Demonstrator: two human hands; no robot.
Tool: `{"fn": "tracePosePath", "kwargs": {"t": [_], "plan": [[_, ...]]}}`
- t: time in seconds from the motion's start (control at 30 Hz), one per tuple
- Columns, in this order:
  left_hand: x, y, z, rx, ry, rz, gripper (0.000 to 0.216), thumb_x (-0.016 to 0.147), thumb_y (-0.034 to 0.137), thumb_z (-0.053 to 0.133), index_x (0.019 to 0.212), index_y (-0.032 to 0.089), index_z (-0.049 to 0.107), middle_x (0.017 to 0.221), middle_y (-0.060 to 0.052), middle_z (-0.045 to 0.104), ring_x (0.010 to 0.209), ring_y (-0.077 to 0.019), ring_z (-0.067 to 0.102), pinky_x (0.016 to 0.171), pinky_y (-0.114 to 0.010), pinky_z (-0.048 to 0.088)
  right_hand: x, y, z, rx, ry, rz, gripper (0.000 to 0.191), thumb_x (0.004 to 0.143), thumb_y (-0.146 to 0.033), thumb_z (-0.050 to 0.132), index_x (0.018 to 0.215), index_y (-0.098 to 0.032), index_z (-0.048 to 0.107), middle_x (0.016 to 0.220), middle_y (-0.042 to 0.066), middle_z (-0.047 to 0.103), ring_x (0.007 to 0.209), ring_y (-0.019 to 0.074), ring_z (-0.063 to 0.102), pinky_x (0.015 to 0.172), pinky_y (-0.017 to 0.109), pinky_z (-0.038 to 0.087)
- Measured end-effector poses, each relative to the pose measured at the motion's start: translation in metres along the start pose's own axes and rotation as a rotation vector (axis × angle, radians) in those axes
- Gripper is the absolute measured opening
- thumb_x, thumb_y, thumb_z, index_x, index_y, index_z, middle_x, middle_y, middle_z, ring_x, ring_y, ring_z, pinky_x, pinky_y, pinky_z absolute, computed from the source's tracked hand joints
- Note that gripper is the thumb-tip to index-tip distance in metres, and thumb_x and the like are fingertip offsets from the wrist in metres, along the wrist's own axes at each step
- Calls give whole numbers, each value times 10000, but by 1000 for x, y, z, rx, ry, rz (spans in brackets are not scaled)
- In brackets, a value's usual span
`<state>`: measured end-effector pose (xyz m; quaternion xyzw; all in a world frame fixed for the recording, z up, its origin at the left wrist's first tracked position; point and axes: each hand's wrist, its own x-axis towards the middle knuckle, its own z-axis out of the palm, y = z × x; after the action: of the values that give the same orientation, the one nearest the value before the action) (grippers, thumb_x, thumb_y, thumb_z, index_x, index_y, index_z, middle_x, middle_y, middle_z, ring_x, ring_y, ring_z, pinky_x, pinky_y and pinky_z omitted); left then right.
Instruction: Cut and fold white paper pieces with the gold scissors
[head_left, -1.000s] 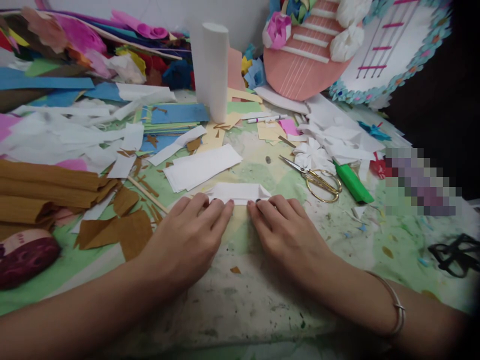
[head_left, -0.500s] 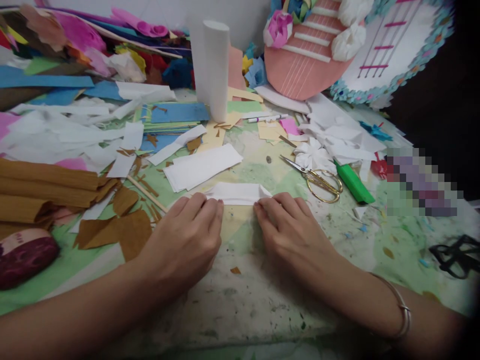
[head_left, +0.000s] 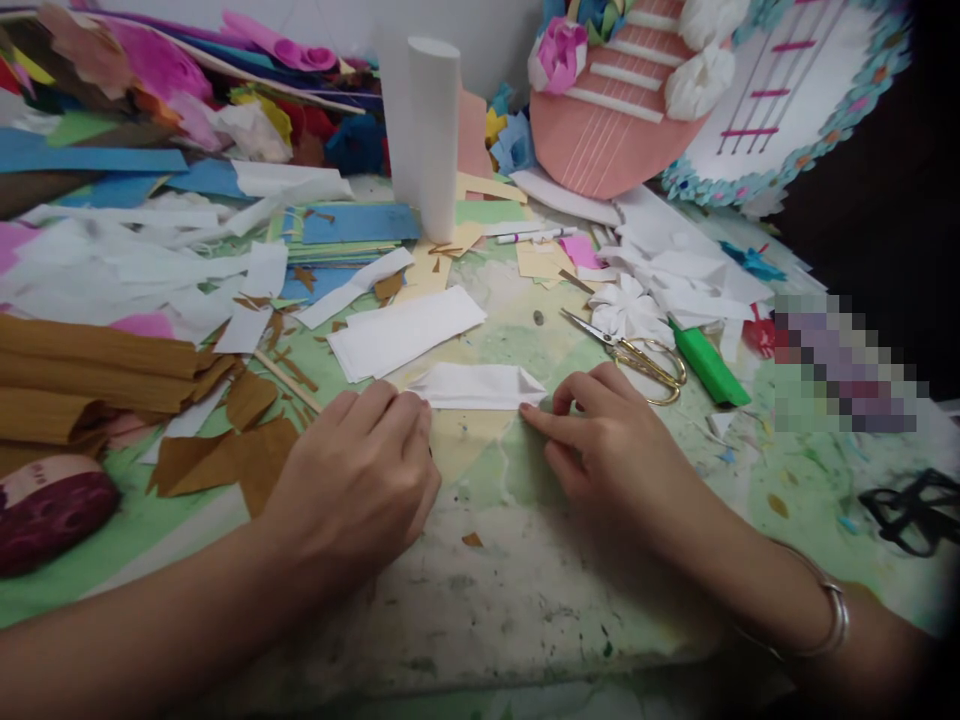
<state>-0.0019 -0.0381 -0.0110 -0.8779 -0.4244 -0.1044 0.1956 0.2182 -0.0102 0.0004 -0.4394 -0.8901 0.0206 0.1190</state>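
A folded strip of white paper (head_left: 477,387) lies flat in front of me, its corners turned in at the right end. My left hand (head_left: 360,460) is closed at its left end, the fingertips bunched on the paper and hiding that end. At the other end, my right hand (head_left: 611,440) touches the lower right corner with one outstretched fingertip, its other fingers loosely bent and apart. Just beyond the strip is a stack of white paper pieces (head_left: 409,333). Gold-handled scissors (head_left: 630,352) lie beyond my right hand.
Brown crepe paper (head_left: 97,380) and a maroon oval object (head_left: 56,512) are on the left. A white paper roll (head_left: 435,140) stands upright at the back. To the right lie a green roll (head_left: 709,362) and a black-handled tool (head_left: 911,512). Guitar-shaped paper crafts (head_left: 607,130) lean behind.
My right hand has shifted right and loosened from the paper's right end, uncovering the folded corner. My left hand has drawn slightly left and toward me.
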Motion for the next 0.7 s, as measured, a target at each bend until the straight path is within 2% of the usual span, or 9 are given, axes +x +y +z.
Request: {"fn": "tracePosePath", "kwargs": {"t": [0.17,0.3,0.53,0.7], "plan": [[0,-3,0,-33,-28,-16,303,789,209,514,930,3,686,767,-148,616,762,-264,542,627,-400,499,0,5,-3,111,-33,85,231,812,-150,533,861,-215,750,736,76,566,773,199,472,678,319,388],[0,-4,0,-39,-33,-18,295,794,206,499,903,8,689,748,-146,607,757,-263,533,635,-402,498,0,8,-3,156,-60,141,242,808,-135,520,793,-215,749,737,63,574,724,171,489,646,295,377],[5,-8,-6,-112,-92,-75,249,771,206,480,785,80,694,708,-116,571,755,-246,516,644,-370,471,5,8,2,64,-27,-13,241,768,-97,502,649,-139,707,642,86,560,720,192,456,649,313,358],[10,-14,-6,-228,-176,-135,256,774,223,451,639,141,653,595,-70,537,673,-206,504,599,-329,425,14,14,-1,129,-94,-63,265,748,-56,460,626,-131,683,610,76,555,687,172,454,626,288,352]]}}
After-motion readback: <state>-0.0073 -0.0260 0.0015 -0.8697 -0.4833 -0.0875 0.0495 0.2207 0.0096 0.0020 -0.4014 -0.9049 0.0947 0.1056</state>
